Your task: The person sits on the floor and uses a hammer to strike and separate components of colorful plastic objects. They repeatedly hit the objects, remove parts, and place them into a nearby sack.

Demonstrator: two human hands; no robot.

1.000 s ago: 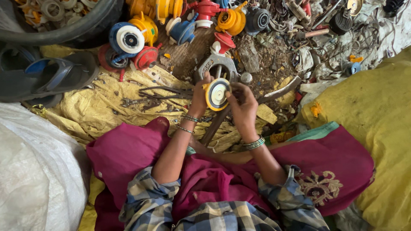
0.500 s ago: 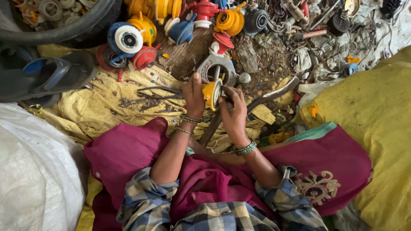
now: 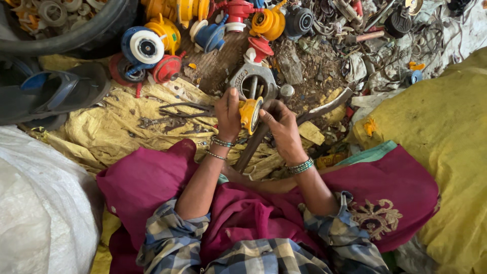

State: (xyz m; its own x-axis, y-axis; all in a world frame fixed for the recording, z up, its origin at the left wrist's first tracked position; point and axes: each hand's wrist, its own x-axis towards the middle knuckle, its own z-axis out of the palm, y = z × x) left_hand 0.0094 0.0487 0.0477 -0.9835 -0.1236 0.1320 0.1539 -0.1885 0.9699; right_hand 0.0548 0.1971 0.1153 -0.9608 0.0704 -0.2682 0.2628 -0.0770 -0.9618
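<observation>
A small yellow pump housing (image 3: 250,112) is gripped between both hands, turned edge-on. My left hand (image 3: 228,112) clasps its left side and my right hand (image 3: 280,123) presses against its right side with fingers on its rim. Just beyond it sits a grey metal ring-shaped casting (image 3: 252,81) with a rod standing in its hole. A long dark metal bar (image 3: 304,117) runs under my right hand. Pliers (image 3: 182,109) lie on the yellow sheet left of my left hand.
Blue, yellow and red pump parts (image 3: 152,45) pile up at the top left with more metal scrap (image 3: 355,30) at top right. A sandal (image 3: 56,94) and tyre (image 3: 76,35) lie left, a white sack (image 3: 35,203) lower left, yellow cloth (image 3: 446,142) right.
The yellow housing has turned from showing its round white face to edge-on, and both hands have shifted their grip around it.
</observation>
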